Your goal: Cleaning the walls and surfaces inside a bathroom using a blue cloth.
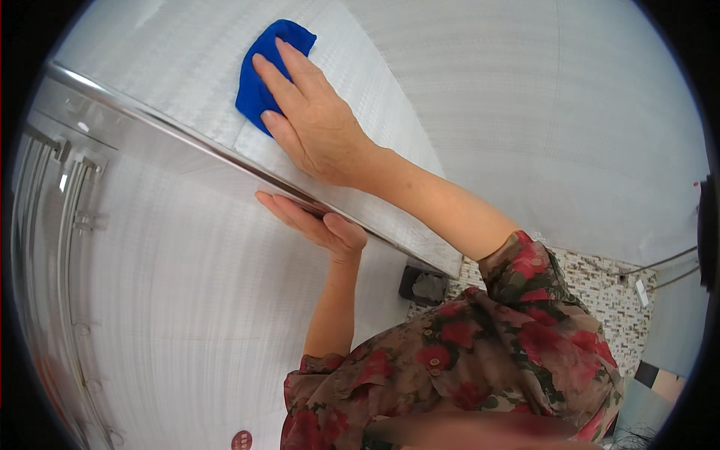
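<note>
My right hand [311,120] lies flat on a blue cloth [259,79] and presses it against a white, finely textured panel [187,52] in the upper left. The fingers cover the cloth's right half, and its blue edges show above and to the left. A shiny metal strip [150,120] runs diagonally along the panel's lower edge. My left hand [315,223] sits just under that strip near the middle, with the fingers curled around the panel's edge and the thumb below. Both forearms rise from floral red sleeves at the bottom.
Chrome rails and brackets [67,210] curve down the far left. A large pale surface [187,322] fills the lower left, with a small red round sticker [241,439] near the bottom. A dark box [425,285] and a mosaic tile wall [600,292] lie to the right.
</note>
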Tool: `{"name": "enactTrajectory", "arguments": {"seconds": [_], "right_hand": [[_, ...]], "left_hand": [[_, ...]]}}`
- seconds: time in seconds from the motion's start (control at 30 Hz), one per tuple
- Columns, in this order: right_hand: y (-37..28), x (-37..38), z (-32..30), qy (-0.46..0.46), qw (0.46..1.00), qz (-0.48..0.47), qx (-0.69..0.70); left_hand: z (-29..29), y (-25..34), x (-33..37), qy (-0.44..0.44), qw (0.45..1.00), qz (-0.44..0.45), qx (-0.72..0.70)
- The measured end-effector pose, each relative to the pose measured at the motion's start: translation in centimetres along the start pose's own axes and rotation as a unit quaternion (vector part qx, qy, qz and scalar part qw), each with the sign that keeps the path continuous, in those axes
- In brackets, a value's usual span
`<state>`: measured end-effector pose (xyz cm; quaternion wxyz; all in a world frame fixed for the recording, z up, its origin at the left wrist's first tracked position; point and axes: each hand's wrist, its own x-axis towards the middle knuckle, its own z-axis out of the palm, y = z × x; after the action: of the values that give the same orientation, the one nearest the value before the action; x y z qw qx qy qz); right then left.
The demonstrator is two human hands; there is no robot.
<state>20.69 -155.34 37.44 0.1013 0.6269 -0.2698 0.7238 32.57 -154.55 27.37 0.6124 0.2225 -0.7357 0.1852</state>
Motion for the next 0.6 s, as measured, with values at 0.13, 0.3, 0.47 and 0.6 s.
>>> {"name": "enactTrajectory", "arguments": {"seconds": [0.13,0.3,0.47,0.6], "right_hand": [[1.5,-7.4,-0.1,-0.033,0.979,0.202,-0.010],[5.4,-32.2,-2.2,-0.074,0.864,0.491,-0.081],[3.8,-36.0,-3.6,-0.189,0.779,0.592,-0.083],[-2.1,-28.7,-1.7,-0.129,0.872,0.466,-0.078]], "left_hand": [[0.0,-0.2,-0.1,-0.001,1.000,-0.011,-0.006],[0.8,-0.1,0.8,-0.013,1.000,0.007,0.000],[1.1,-0.5,0.6,-0.010,1.000,0.023,-0.001],[0.8,0.1,0.7,-0.027,1.000,0.010,0.009]]}}
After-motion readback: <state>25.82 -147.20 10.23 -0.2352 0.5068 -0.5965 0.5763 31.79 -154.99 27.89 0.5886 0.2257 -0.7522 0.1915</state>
